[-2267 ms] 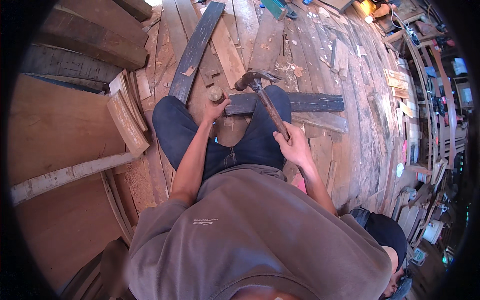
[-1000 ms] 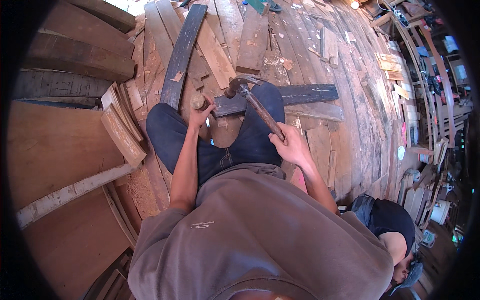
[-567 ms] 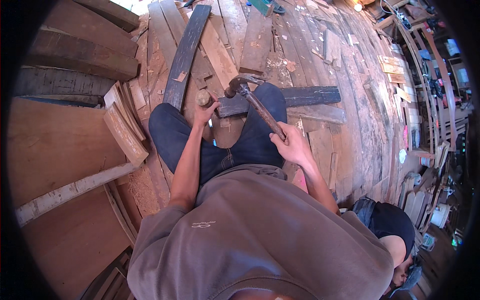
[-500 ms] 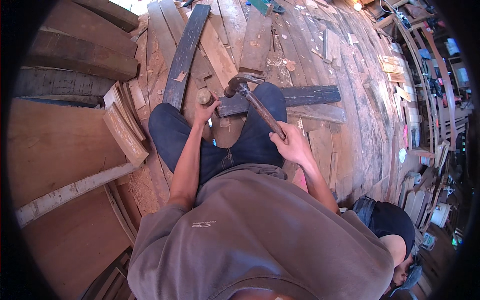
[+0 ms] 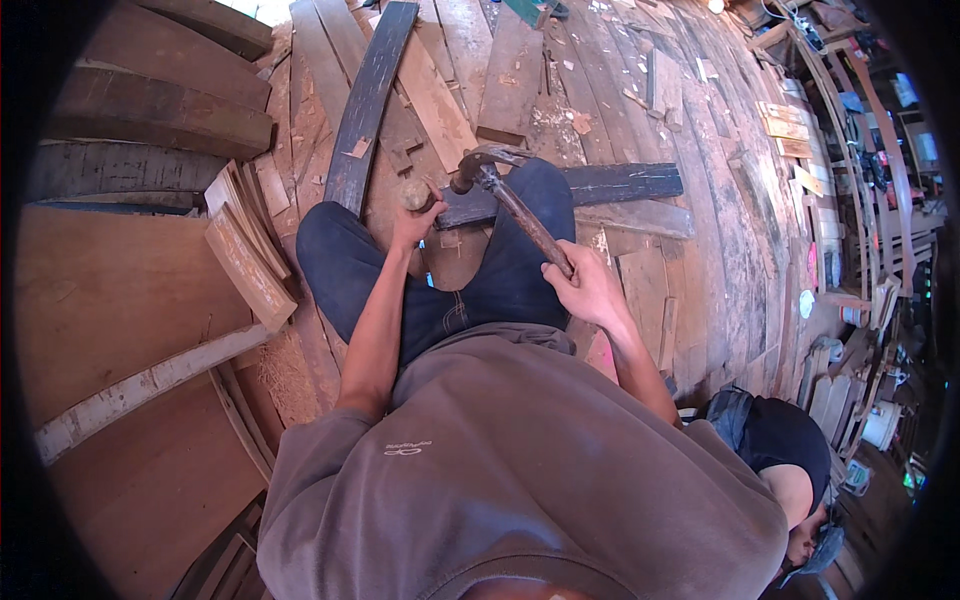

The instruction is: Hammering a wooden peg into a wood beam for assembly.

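My right hand [image 5: 585,285] is closed round the lower part of the handle of a claw hammer [image 5: 525,215]. The hammer's metal head is up between my knees, just right of my left hand. My left hand [image 5: 414,226] grips a round wooden handle [image 5: 412,193], seen almost end-on; whatever is below it is hidden by the hand. Beside that hand, a dark painted board [image 5: 625,183] lies crosswise under my right leg, its near end between my knees. The hammer head and the wooden handle are close but look apart.
Another dark board [image 5: 372,100] stretches away past my left knee. Loose planks [image 5: 510,85] and wood chips lie on the plank floor. Stacked timber [image 5: 160,110] and a wooden panel [image 5: 120,290] stand at left. Another person [image 5: 775,440] is at lower right, near cluttered shelving.
Both hands keep their grips, with the hammer and wooden handle in nearly the same places. The view has shifted very slightly.
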